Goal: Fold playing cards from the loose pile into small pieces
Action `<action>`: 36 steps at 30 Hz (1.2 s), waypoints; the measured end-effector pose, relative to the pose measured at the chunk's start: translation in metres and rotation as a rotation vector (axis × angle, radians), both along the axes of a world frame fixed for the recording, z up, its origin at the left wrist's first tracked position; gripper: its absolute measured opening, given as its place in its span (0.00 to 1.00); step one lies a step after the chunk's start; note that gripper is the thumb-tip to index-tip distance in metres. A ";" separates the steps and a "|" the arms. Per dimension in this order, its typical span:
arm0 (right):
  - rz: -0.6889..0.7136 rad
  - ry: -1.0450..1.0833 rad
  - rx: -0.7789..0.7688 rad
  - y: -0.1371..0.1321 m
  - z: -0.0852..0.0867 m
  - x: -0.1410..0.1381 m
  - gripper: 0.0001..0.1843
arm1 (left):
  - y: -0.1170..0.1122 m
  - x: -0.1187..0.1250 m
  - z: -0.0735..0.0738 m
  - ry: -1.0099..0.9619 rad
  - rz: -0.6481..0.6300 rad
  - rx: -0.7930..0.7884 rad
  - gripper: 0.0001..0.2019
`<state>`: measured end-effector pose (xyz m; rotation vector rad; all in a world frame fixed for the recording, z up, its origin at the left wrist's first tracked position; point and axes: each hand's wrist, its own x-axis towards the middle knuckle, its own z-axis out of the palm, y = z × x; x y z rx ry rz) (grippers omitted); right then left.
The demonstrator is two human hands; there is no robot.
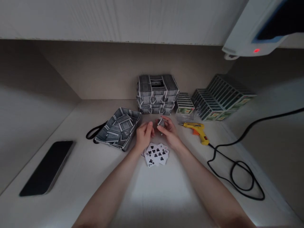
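Note:
Held between the thumb and fingers of my right hand (169,130) is a small playing card (161,122) that looks folded. My left hand (144,134) is just to its left, fingers curled inward and thumb raised; whatever is inside them, if anything, is hidden. Below both hands, a loose pile of face-up playing cards (156,154) shows clubs. Left of my left hand stands an open tray (130,142) built from patterned cards, with several folded cards (118,129) in it.
Behind the hands stands a box (144,88) made of patterned cards. Several card packs (185,104) and stacked boxes (228,95) line the back right. A yellow glue gun (201,133) trails a black cord (220,145). Black tape or strap (91,131) and a phone (47,169) lie left.

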<state>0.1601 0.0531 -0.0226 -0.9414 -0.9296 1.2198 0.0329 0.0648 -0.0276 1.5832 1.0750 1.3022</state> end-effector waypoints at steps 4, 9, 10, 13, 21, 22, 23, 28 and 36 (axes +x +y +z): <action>0.046 -0.059 0.044 0.000 -0.001 0.001 0.31 | 0.006 0.005 -0.003 -0.294 -0.100 -0.304 0.20; 0.071 -0.103 0.081 -0.001 0.000 0.000 0.27 | 0.009 0.002 0.002 -0.364 -0.245 -0.495 0.18; 0.067 -0.105 0.081 -0.002 0.000 0.000 0.27 | 0.009 0.001 0.003 -0.372 -0.277 -0.514 0.18; 0.022 -0.083 0.059 -0.001 0.000 -0.001 0.31 | 0.011 -0.002 0.003 -0.413 -0.311 -0.499 0.16; -0.032 0.018 -0.080 0.006 -0.008 -0.002 0.34 | 0.018 -0.004 -0.002 -0.213 -0.069 -0.173 0.14; -0.018 0.034 -0.092 0.007 -0.009 -0.002 0.34 | 0.018 -0.004 -0.003 -0.200 -0.061 -0.138 0.14; 0.001 0.048 -0.095 0.007 -0.011 -0.001 0.33 | 0.019 -0.004 -0.005 -0.200 -0.057 -0.109 0.14; 0.140 0.084 -0.052 0.008 -0.014 0.004 0.29 | 0.019 0.000 -0.013 -0.275 -0.073 -0.071 0.21; 0.190 0.207 -0.076 0.005 -0.008 0.009 0.21 | 0.017 0.002 -0.028 0.048 -0.110 0.163 0.28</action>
